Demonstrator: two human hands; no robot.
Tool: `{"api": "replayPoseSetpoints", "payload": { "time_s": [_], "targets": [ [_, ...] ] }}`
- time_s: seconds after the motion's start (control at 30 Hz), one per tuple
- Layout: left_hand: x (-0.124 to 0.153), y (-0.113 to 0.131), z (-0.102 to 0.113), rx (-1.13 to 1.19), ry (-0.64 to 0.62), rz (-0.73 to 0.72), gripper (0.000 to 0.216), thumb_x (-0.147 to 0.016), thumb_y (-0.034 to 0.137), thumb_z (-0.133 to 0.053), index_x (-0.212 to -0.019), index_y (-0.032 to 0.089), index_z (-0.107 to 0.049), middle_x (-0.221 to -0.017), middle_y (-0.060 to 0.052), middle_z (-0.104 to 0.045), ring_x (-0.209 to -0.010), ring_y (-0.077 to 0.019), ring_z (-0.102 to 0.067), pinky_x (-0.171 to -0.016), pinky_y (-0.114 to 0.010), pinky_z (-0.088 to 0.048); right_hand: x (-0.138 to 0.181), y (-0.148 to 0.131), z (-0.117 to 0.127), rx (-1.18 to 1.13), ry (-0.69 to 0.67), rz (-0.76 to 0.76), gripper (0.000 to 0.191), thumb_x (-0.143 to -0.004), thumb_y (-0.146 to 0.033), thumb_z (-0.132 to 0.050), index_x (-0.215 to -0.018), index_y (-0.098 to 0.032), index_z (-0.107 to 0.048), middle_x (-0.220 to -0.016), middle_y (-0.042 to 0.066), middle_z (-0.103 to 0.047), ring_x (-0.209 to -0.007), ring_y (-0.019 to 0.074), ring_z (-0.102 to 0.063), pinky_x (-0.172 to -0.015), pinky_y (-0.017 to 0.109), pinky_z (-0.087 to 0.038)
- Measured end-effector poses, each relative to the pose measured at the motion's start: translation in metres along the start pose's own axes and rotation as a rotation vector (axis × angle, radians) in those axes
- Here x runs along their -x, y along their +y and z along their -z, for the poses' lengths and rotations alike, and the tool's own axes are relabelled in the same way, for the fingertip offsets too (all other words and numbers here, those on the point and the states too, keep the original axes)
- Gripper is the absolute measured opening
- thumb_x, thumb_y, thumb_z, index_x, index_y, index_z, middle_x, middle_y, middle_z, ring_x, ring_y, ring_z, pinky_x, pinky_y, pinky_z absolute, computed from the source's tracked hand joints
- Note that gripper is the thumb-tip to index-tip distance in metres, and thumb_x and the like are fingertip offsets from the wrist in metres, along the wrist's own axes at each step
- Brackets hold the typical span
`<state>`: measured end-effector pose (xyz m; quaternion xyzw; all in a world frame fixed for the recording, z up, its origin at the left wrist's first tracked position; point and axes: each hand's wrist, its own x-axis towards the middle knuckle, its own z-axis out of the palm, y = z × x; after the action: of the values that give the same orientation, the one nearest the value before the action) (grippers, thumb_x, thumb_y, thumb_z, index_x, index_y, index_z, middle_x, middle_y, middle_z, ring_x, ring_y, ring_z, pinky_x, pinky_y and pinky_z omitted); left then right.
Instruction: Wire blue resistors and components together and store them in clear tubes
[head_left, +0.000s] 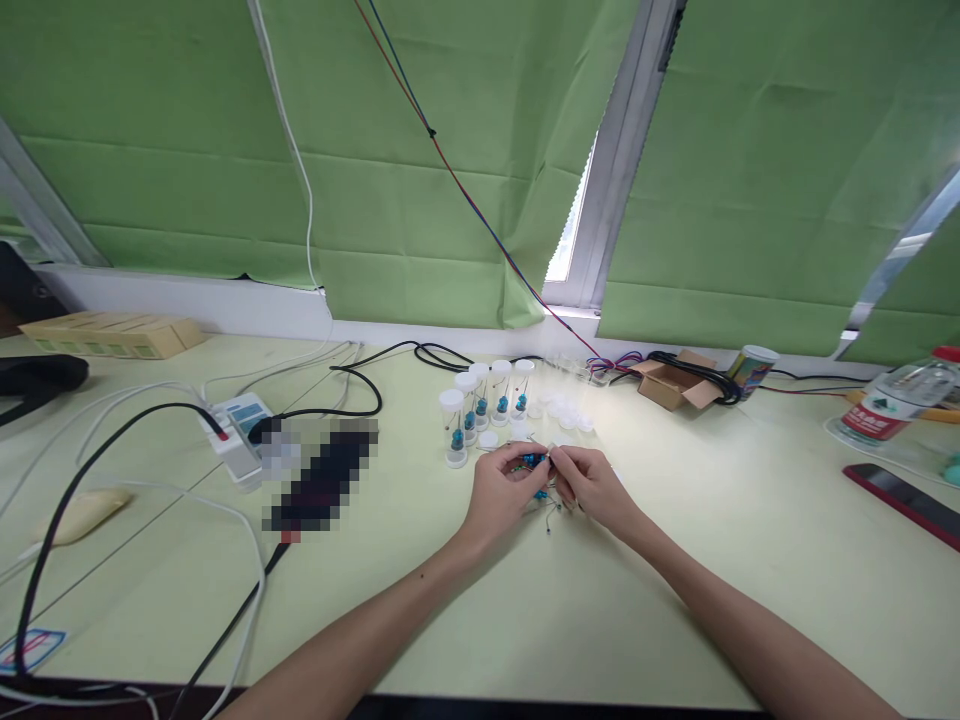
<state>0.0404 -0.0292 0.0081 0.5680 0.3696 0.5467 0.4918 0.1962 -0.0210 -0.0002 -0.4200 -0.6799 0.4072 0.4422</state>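
Note:
My left hand point(501, 492) and my right hand point(592, 484) meet over the pale green table point(525, 600), fingers pinched together. Between them is a small blue wire-legged component point(534, 460), which both hands grip. More blue components point(546, 500) with thin leads lie loose under the hands. Just behind stand several small clear vials with white caps point(480, 408), each holding blue parts. Loose white caps point(562, 412) lie beside them.
A white power strip point(238, 438) and black and white cables point(150, 470) cover the left side. An open cardboard box point(669, 382) and a cup point(752, 368) stand at the back. A plastic bottle point(896, 400) and a phone point(904, 500) lie at the right.

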Motion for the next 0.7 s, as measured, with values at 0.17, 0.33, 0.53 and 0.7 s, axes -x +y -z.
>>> {"api": "replayPoseSetpoints", "payload": {
  "time_s": [0.17, 0.33, 0.53, 0.7],
  "targets": [
    [-0.0005, 0.0026, 0.0001, 0.001, 0.015, 0.017, 0.020, -0.075, 0.030, -0.070, -0.089, 0.016, -0.072, -0.089, -0.006, -0.070, -0.072, -0.0157, -0.066, -0.069, -0.029, -0.057, 0.0000, -0.0003, 0.0000, 0.011, 0.023, -0.004, 0.046, -0.093, -0.056, -0.044, -0.068, -0.019, -0.055, -0.043, -0.006, -0.043, -0.040, 0.0103, -0.040, -0.046, 0.024, -0.036],
    [-0.0004, 0.0022, 0.0016, 0.004, 0.023, 0.024, 0.021, -0.077, 0.031, -0.069, -0.090, 0.015, -0.071, -0.085, -0.005, -0.068, -0.066, -0.0143, -0.064, -0.066, -0.029, -0.057, 0.0016, -0.0030, 0.0003, -0.034, -0.002, -0.025, 0.038, -0.091, -0.055, -0.051, -0.082, -0.018, -0.058, -0.044, -0.008, -0.043, -0.038, 0.0090, -0.037, -0.042, 0.023, -0.033],
    [-0.0003, -0.0004, 0.0019, -0.006, 0.015, 0.008, 0.019, -0.077, 0.030, -0.069, -0.090, 0.016, -0.072, -0.089, -0.006, -0.069, -0.069, -0.0153, -0.065, -0.066, -0.029, -0.057, 0.0027, -0.0085, -0.0002, -0.050, -0.021, -0.022, 0.037, -0.091, -0.052, -0.052, -0.078, -0.018, -0.057, -0.044, -0.007, -0.043, -0.040, 0.0088, -0.038, -0.044, 0.023, -0.034],
    [-0.0009, -0.0002, 0.0024, -0.027, 0.006, -0.008, 0.018, -0.076, 0.029, -0.069, -0.089, 0.017, -0.073, -0.092, -0.007, -0.070, -0.074, -0.0168, -0.066, -0.069, -0.029, -0.057, 0.0020, -0.0076, 0.0000, -0.055, -0.023, -0.023, 0.041, -0.091, -0.055, -0.050, -0.071, -0.019, -0.054, -0.045, -0.006, -0.042, -0.040, 0.0098, -0.039, -0.045, 0.024, -0.035]
  ]
}}
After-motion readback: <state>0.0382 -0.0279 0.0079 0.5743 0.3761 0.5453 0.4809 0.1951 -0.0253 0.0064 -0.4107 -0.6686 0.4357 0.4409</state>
